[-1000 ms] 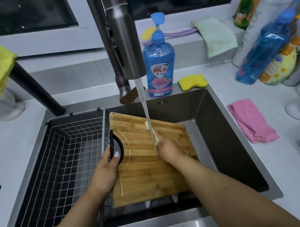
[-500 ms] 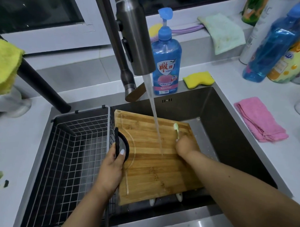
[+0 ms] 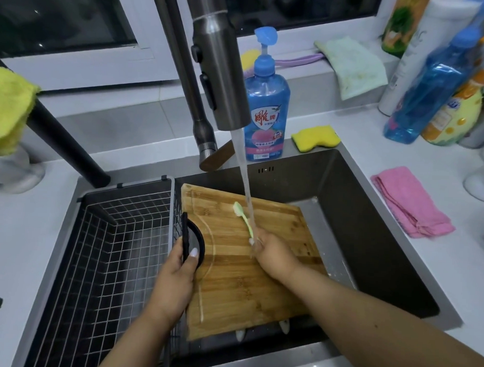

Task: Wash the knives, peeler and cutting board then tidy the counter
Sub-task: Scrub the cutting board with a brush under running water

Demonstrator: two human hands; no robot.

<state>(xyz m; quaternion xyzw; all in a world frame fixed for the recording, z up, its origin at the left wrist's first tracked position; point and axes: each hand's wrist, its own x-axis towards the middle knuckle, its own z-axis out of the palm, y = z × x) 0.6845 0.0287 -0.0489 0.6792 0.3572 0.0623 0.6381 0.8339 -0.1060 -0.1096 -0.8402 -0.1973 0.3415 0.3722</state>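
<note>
Here, on a white counter [image 3: 333, 126], the dark sink [image 3: 370, 242] holds a cutting board [image 3: 245, 287], each grip seemingly clenched on something.

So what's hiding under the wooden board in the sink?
Two pale tips poke out below the cutting board's near edge, over the dark sink. The board covers the rest, so I cannot tell what they are.

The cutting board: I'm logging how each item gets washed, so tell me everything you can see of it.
The cutting board is a rectangular, bamboo-looking slab of glued strips with a groove near its edge and a black handle at its left side. It lies tilted in the sink, wet, under the running water. The left hand grips the handle; the right hand holds a green brush on its surface. Two pale tips show under its near edge.
</note>
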